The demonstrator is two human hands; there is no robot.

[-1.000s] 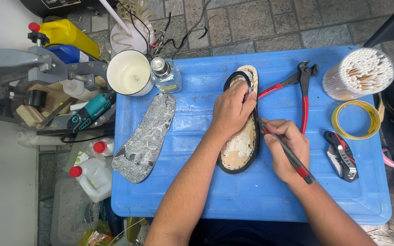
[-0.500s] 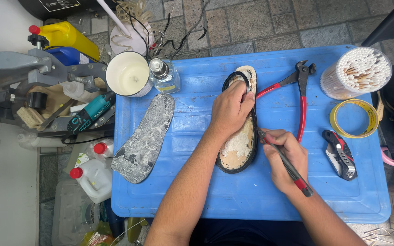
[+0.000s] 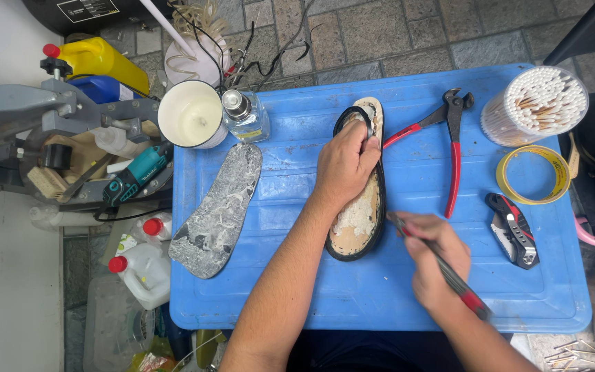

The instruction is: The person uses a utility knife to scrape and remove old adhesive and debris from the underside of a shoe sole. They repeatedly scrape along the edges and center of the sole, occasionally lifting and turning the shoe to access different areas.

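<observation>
On the blue counter (image 3: 408, 289), my left hand (image 3: 344, 162) presses flat on the shoe sole (image 3: 359, 213) lying mid-counter, while my right hand (image 3: 435, 258) is clamped on a red-handled tool (image 3: 449, 275), tip touching the sole's edge.

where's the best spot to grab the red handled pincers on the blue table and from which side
Grip the red-handled pincers by the two red handles, probably from the near right side. The handles splay apart toward the near edge of the blue table and lie flat and uncovered, while the dark head points away. The utility knife sits just to the right.
</observation>
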